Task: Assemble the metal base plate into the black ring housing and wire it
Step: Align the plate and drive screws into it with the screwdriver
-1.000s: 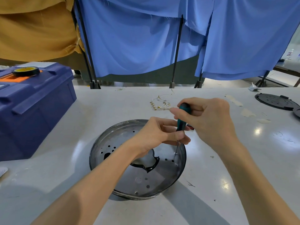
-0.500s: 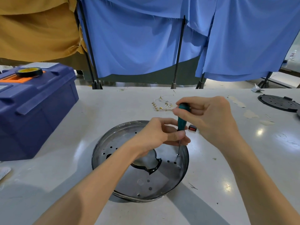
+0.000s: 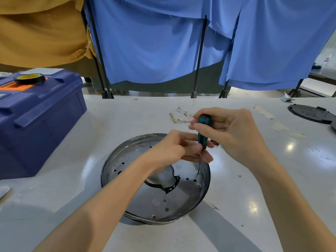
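Note:
A round metal base plate (image 3: 160, 199) with small holes and a jagged central cut-out lies inside a black ring housing (image 3: 138, 218) on the white table. My right hand (image 3: 231, 131) grips the green handle of a screwdriver (image 3: 203, 132), held upright. Its tip rests on a screw (image 3: 198, 172) near the plate's right rim. My left hand (image 3: 174, 148) pinches the lower part of the screwdriver, its fingers closed around the shaft. A bundle of white wires with gold terminals (image 3: 180, 115) lies on the table behind my hands.
A blue toolbox (image 3: 36, 120) with a roll of black tape (image 3: 30, 78) on its lid stands at the left. A black perforated disc (image 3: 311, 113) lies at the far right. A small red-and-black part (image 3: 214, 142) peeks out beside my right hand. Blue curtains hang behind the table.
Both hands hold the same grip on the screwdriver over the same screw. The right fingers have shifted slightly on the handle; the plate has not moved.

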The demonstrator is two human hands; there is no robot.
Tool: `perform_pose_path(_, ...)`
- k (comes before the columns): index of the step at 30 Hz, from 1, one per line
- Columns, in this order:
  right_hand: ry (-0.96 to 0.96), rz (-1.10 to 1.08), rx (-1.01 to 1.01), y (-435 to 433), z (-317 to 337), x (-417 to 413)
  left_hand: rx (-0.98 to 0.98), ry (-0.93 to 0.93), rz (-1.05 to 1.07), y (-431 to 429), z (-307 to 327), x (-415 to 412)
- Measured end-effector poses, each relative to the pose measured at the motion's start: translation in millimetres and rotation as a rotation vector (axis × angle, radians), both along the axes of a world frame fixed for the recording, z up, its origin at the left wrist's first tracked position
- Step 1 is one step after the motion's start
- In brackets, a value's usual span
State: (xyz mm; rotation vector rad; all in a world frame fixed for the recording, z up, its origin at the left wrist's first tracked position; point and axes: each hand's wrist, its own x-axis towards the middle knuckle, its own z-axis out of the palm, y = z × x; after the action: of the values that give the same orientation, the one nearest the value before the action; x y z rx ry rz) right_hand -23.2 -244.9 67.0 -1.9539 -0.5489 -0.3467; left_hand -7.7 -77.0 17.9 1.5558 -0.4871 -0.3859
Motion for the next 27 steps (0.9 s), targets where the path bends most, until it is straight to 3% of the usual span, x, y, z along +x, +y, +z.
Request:
perform_pose_path(9, -0.276, -0.567, -0.174, 18, -13, -7, 0.035, -0.013, 0.015, -14, 1, -2)
perform_pose_path(11, -0.208, -0.464, -0.131, 11, -9, -10, 0.033, -0.018, 0.015, -13, -1, -1)
perform_pose_path(14, 0.053, -0.098, -0.038, 1, 0, -6, -0.014, 0.0, 0.021, -8, 0, -2)
perform_pose_path(16, 0.055, 0.002, -0.06, -2, 0, -3, -0.028, 0.009, 0.011, -6, -1, -3)
perform_pose_path(23, -0.114, -0.209, -0.098, 11, -5, 2, -0.092, 0.052, 0.019, -5, -8, -5)
perform_pose_path(27, -0.092, -0.37, -0.074, 8, -10, 10, 0.101, -0.074, 0.212, -4, -16, -4)
